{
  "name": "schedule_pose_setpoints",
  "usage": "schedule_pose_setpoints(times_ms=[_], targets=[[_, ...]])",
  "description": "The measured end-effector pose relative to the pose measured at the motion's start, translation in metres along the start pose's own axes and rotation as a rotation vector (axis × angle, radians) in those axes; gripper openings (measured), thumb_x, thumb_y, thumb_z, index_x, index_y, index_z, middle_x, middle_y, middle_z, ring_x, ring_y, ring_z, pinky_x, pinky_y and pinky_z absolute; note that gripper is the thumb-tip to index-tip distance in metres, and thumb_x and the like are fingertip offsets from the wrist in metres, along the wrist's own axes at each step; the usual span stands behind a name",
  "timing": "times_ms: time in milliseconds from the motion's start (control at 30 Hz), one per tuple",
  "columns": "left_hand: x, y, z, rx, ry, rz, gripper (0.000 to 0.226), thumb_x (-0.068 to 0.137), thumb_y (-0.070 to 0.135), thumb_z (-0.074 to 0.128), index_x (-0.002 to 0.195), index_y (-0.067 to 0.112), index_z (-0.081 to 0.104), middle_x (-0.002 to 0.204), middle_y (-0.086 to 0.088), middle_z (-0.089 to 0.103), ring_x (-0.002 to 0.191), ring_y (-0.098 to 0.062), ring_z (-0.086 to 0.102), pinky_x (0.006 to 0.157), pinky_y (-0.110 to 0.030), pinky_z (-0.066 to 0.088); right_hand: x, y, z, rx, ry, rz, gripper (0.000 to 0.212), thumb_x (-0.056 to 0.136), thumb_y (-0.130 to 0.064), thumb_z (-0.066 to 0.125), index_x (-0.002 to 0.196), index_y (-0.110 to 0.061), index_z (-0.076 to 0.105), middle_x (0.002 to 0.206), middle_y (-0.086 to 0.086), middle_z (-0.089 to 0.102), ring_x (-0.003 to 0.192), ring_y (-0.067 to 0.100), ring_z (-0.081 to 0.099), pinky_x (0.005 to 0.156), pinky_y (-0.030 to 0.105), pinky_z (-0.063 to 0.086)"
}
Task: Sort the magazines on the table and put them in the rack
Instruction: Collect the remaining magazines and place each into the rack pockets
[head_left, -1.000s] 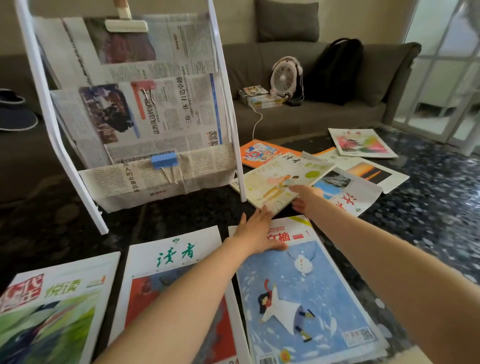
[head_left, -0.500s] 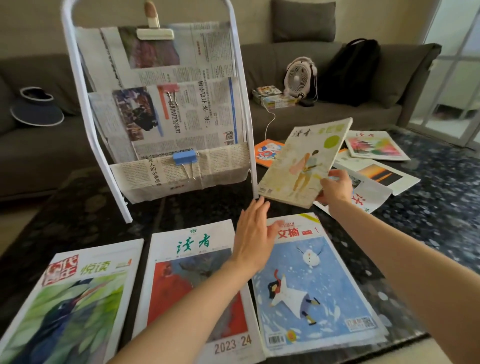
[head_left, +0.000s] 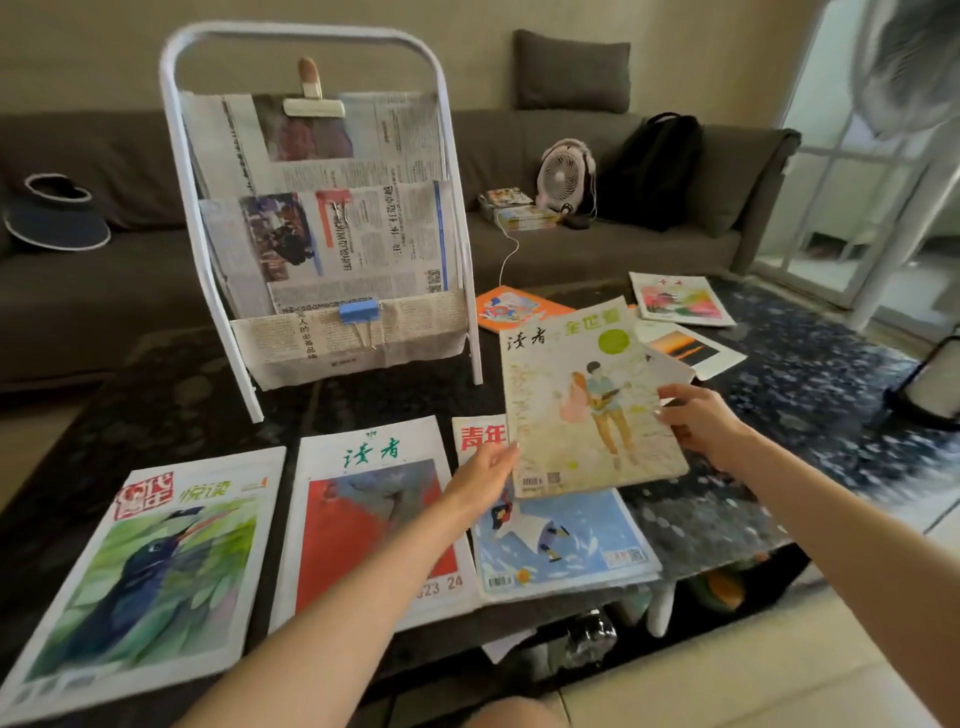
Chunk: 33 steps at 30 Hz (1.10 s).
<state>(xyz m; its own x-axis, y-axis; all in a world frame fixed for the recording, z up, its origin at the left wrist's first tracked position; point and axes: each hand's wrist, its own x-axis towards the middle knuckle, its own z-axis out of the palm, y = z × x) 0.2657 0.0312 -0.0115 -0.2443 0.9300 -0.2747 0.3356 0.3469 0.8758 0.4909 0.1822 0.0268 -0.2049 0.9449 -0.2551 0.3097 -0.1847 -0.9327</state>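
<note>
So the person is holding a pale yellow magazine (head_left: 587, 400) up off the table, tilted, right hand (head_left: 701, 423) pinching its right edge with the fingers curled around it, left hand (head_left: 483, 470) mostly flat and open, just touching the lower left corner rather than gripping it. It's hovering over the blue snowman magazine (head_left: 561, 545), with the red-cover magazine (head_left: 363, 519) and the bird-cover magazine (head_left: 150, 566) lying in a row beside that one.

What I'm worrying about: it's basically a one-sided pinch, so the thing could flop or slide out. Also the white rack (head_left: 322, 218) is already stuffed with clipped newspapers, so anything pushed in could snag or tip the light frame.

Table (head_left: 156, 395) is dark speckled stone, looking slick, with more magazines scattered at the far right. Grey sofa (head_left: 597, 249) behind, with a small fan (head_left: 565, 176), a black backpack (head_left: 649, 166) and a hat (head_left: 54, 218) sitting on it.
</note>
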Motion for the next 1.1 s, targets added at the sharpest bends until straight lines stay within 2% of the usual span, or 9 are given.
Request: schedule_pose_setpoints(times_ms=[100,233,367,467,633,800,867,1000,1100], targets=[[-0.010,-0.007,0.006,-0.013,-0.028,-0.051,0.058,0.094,0.034,0.053,0.142,0.011,0.033,0.129,-0.008,0.057,0.116,-0.021,0.056,0.100,-0.037,0.046,-0.001,0.012,-0.013,-0.045,0.003,0.059,0.020,0.092,0.005,0.049,0.104,-0.008,0.059,0.091,0.013,0.063,0.067,0.021,0.059,0.048,0.024,0.049],[-0.017,-0.005,0.014,0.009,-0.081,-0.072,0.048,0.093,0.025,0.056,0.135,0.005,0.043,0.108,-0.007,0.062,0.072,-0.009,0.059,0.058,-0.019,0.044,-0.003,0.025,-0.016,-0.155,-0.045,0.112,0.023,0.092,0.002,0.051,0.112,-0.004,0.062,0.096,0.016,0.065,0.084,0.030,0.059,0.068,0.035,0.046],[-0.016,-0.004,0.019,0.028,-0.098,-0.073,0.027,0.093,0.013,0.056,0.113,-0.003,0.047,0.116,-0.012,0.064,0.076,-0.020,0.063,0.057,-0.023,0.052,-0.013,0.027,-0.006,-0.318,-0.071,0.118,0.023,0.091,0.004,0.048,0.102,-0.009,0.062,0.092,0.014,0.064,0.077,0.027,0.061,0.062,0.030,0.052],[-0.018,-0.004,0.023,0.078,-0.106,-0.065,0.025,0.093,0.013,0.054,0.106,0.008,0.032,0.113,-0.013,0.064,0.057,-0.011,0.057,0.045,-0.016,0.048,-0.014,0.028,0.000,-0.295,-0.071,0.120,0.024,0.088,0.007,0.047,0.098,-0.008,0.063,0.092,0.012,0.065,0.075,0.023,0.062,0.061,0.028,0.053],[-0.010,-0.009,0.022,0.163,-0.066,-0.015,0.027,0.094,0.017,0.052,0.105,0.012,0.028,0.098,-0.010,0.058,0.054,-0.009,0.050,0.048,-0.019,0.042,-0.017,0.021,0.010,-0.230,-0.028,0.035,0.010,0.089,-0.002,0.058,0.083,-0.009,0.063,0.079,0.006,0.064,0.068,0.017,0.059,0.058,0.026,0.046],[-0.006,-0.011,0.010,0.156,0.025,0.044,0.031,0.094,0.020,0.053,0.116,0.011,0.032,0.113,-0.016,0.063,0.071,-0.022,0.062,0.059,-0.027,0.046,-0.010,0.016,0.020,-0.178,0.014,-0.006,0.006,0.086,-0.004,0.063,0.087,-0.009,0.064,0.081,0.002,0.062,0.072,0.013,0.055,0.056,0.023,0.036],[-0.003,-0.012,0.005,0.164,0.047,0.047,0.039,0.093,0.019,0.054,0.123,0.009,0.031,0.118,-0.015,0.062,0.095,-0.034,0.065,0.071,-0.034,0.049,-0.007,0.012,0.025,-0.170,0.024,0.020,0.005,0.087,-0.005,0.063,0.089,-0.009,0.064,0.080,0.003,0.062,0.068,0.012,0.053,0.054,0.024,0.035],[0.002,-0.008,0.006,0.128,-0.019,0.037,0.041,0.094,0.018,0.054,0.126,0.006,0.033,0.121,-0.016,0.061,0.076,-0.021,0.062,0.062,-0.024,0.046,0.004,0.014,0.018,-0.236,0.054,0.127,0.012,0.086,-0.005,0.065,0.075,-0.011,0.063,0.074,0.006,0.060,0.056,0.014,0.047,0.047,0.023,0.032],[0.006,0.000,0.023,0.099,-0.092,0.015,0.042,0.092,0.019,0.056,0.126,0.004,0.036,0.121,-0.018,0.062,0.092,-0.026,0.064,0.073,-0.035,0.051,0.012,0.026,-0.001,-0.280,0.170,0.219,0.009,0.078,-0.003,0.074,0.085,-0.006,0.069,0.082,0.012,0.062,0.059,0.019,0.048,0.049,0.028,0.036]])
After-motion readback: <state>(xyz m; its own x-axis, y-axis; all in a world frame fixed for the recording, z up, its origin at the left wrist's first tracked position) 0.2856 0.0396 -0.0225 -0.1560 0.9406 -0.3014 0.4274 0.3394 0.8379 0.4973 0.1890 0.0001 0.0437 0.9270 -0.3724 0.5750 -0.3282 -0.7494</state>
